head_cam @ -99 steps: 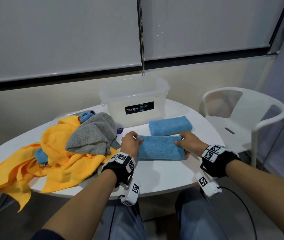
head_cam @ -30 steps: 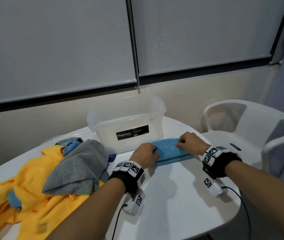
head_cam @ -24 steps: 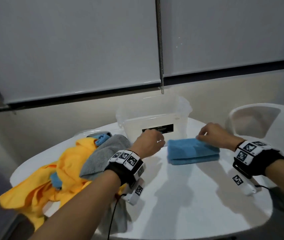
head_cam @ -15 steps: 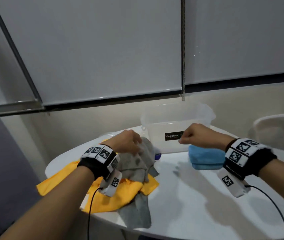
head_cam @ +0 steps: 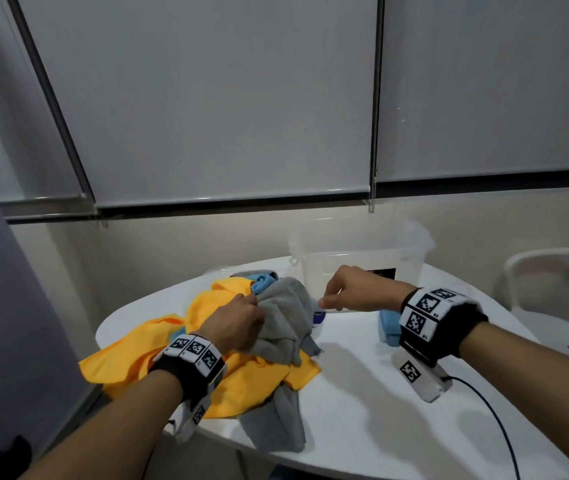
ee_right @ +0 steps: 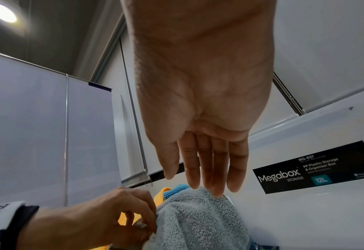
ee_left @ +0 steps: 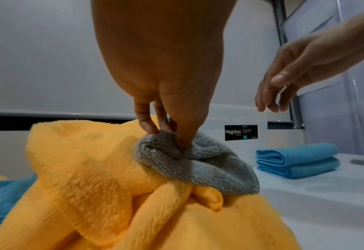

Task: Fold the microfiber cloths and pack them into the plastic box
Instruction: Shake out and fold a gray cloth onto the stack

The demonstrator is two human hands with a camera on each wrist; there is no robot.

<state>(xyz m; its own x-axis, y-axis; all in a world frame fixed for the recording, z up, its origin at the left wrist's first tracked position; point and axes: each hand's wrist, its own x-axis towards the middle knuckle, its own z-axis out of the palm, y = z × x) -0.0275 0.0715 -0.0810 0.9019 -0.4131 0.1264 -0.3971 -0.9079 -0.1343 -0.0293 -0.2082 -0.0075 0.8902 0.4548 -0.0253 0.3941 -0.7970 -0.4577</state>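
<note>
Two hands are busy: the left hand point(ee_left: 155, 71) pinches the fluffy grey cloth point(ee_left: 200, 162), the right hand point(ee_right: 200, 108) hangs open by the clear plastic box point(head_cam: 355, 258) marked "Megabox STORAGE 12L".

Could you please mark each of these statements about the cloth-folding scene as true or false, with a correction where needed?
1. The left hand pinches the grey cloth. True.
2. The right hand grips a blue cloth. False: its fingers are straight and hold nothing, reaching toward the grey cloth.
3. Two folded blue cloths lie stacked on the table beside the plastic box. True.
4. The grey cloth lies inside the plastic box. False: it sits on the yellow cloth, outside the box.
5. The plastic box carries a black Megabox label. True.
</note>
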